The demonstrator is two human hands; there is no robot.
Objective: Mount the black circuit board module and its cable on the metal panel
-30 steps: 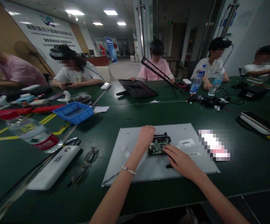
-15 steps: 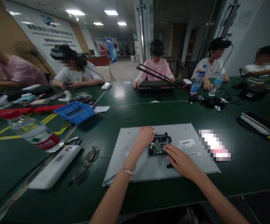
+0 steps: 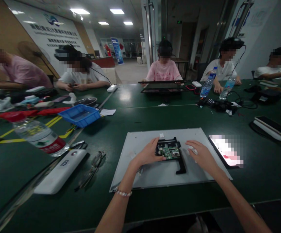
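A green circuit board (image 3: 169, 152) in a black plastic frame (image 3: 182, 166) rests on a flat, light grey metal panel (image 3: 152, 179). My left hand (image 3: 148, 152) grips the left edge of this board, its thumb at the lower side and fingers at the upper side. To the right of the board, my right hand (image 3: 202, 157) is over the panel with fingers bent and apart. Between its thumb and fingers shows a white patch, perhaps the panel's label. A small white piece (image 3: 161, 135) lies on the panel above the board.
A phone with a lit screen (image 3: 225, 152) lies right of the panel. On the left are glasses (image 3: 91, 170), a white power bank (image 3: 61, 171), a tilted water bottle (image 3: 42, 137) and a blue tray (image 3: 81, 119). Across the green table, several people sit; one holds a dark panel (image 3: 162, 87).
My left hand has moved down from the board's upper edge to its left side. My right hand has lifted off the board and shifted right. The person opposite has lowered a dark frame.
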